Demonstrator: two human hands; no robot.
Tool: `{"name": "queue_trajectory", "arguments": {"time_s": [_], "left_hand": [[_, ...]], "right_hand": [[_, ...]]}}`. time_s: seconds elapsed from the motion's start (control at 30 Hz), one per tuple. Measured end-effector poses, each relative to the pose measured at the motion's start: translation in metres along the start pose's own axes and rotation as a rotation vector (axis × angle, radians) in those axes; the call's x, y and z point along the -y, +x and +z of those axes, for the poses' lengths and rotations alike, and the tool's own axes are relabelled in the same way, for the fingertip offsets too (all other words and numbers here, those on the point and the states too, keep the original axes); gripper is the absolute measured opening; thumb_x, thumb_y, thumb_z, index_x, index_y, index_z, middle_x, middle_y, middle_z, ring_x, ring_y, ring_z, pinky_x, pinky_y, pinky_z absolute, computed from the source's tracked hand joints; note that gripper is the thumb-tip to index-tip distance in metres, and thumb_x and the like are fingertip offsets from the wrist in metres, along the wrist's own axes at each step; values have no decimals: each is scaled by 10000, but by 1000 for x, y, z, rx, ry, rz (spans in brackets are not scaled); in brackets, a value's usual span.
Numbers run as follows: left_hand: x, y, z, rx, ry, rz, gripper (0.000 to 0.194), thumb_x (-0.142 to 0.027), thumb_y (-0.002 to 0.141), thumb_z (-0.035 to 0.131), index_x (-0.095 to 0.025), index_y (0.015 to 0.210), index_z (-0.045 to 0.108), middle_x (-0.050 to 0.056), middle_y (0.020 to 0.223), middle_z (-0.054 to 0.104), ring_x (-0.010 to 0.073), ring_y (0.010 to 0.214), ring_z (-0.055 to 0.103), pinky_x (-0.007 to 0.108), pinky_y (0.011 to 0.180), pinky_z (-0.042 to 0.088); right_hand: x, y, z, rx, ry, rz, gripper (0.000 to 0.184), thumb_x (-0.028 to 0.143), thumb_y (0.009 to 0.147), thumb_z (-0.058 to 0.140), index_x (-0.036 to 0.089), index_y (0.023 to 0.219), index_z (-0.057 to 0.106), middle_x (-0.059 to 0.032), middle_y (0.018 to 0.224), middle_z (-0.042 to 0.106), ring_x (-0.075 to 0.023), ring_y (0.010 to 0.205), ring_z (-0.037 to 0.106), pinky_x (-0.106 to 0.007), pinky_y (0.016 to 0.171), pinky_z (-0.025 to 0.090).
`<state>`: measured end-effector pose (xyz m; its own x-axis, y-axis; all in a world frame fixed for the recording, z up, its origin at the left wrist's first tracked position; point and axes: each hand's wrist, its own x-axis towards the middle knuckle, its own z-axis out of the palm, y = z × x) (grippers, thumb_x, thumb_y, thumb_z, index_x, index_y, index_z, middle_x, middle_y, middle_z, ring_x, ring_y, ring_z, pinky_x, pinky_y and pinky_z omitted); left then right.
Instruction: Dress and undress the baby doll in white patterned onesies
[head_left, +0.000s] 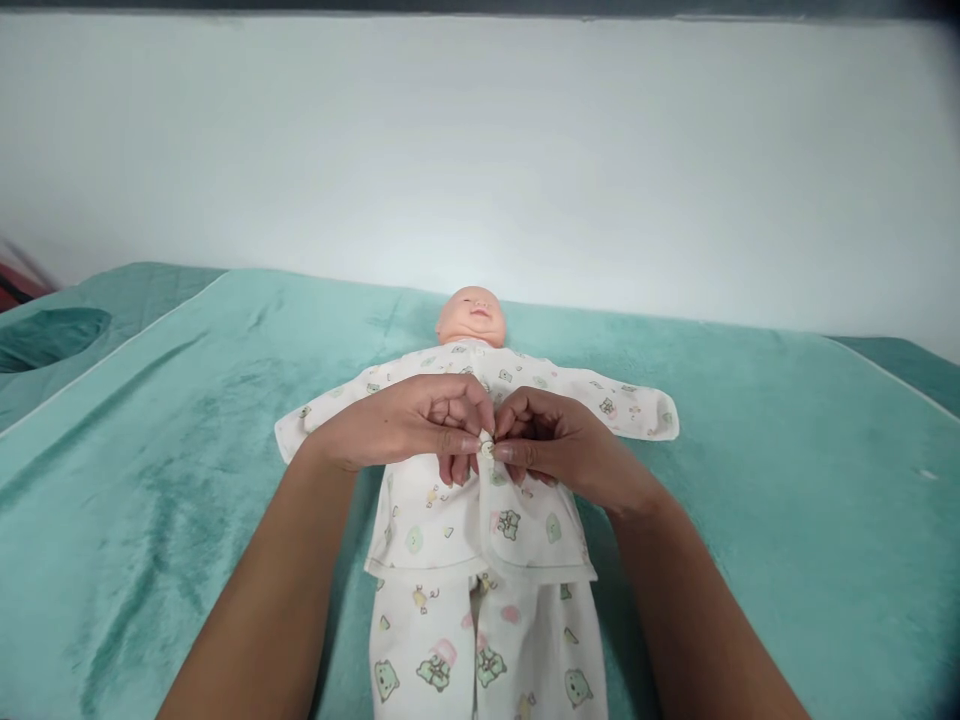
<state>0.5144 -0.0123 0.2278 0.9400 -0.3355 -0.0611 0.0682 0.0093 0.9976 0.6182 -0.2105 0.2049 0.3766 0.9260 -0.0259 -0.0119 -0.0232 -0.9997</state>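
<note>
A baby doll [472, 316] lies on its back, dressed in a white long-sleeved baby shirt [525, 545] and white trousers [420, 650], both printed with small green bears. Over the middle of its chest, my left hand [431, 425] pinches the shirt's front edge beside a small pale button [487, 449]. Opposite it, my right hand [551, 440] grips the cloth at the same button between thumb and fingers. Whether the button sits through its hole cannot be made out. Below my hands the two front edges overlap down to the hem.
Under the doll spreads a teal plush cover [787, 520], wrinkled on the left. A hole [52, 338] shows in the padded surface at the far left. Behind stands a pale wall [480, 150].
</note>
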Motion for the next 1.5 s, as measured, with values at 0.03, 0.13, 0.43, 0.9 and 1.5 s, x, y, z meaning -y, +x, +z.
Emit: {"name": "queue_trajectory", "arguments": {"time_s": [0.03,0.13,0.43,0.9,1.5], "left_hand": [[0,0,0,-3,1,-3,94,-187,875,629,-150,951,589,11,703,685,118,614,670,211,576,539],[0,0,0,-13,6,-8,115,-208,865,645,-152,950,592,13,707,686,126,615,672,224,580,543],[1,-1,-1,-1,19,-17,146,-220,859,652,-150,973,593,27,709,684,140,638,678,228,574,544],[-1,-3,-1,53,14,-122,146,-194,828,675,-155,955,615,44,785,726,135,686,687,190,530,530],[16,14,-6,-525,533,425,317,-97,858,492,-247,874,770,45,1086,683,198,1108,575,346,1011,426]], "right_hand": [[0,0,0,-8,-3,4,169,232,796,745,176,872,604,40,653,591,-60,561,546,-151,454,361],[1,0,1,-24,-11,15,185,244,785,752,176,867,602,40,656,593,-65,558,552,-156,448,361],[2,0,1,-27,-13,19,179,254,774,759,167,838,616,29,655,611,-68,546,557,-161,442,363],[-2,0,0,-34,18,-15,199,283,776,768,168,839,618,31,639,600,-71,528,555,-164,432,358],[-9,9,13,-580,-292,-385,210,331,935,552,225,860,718,-36,1007,692,-183,1000,611,-334,943,452]]}}
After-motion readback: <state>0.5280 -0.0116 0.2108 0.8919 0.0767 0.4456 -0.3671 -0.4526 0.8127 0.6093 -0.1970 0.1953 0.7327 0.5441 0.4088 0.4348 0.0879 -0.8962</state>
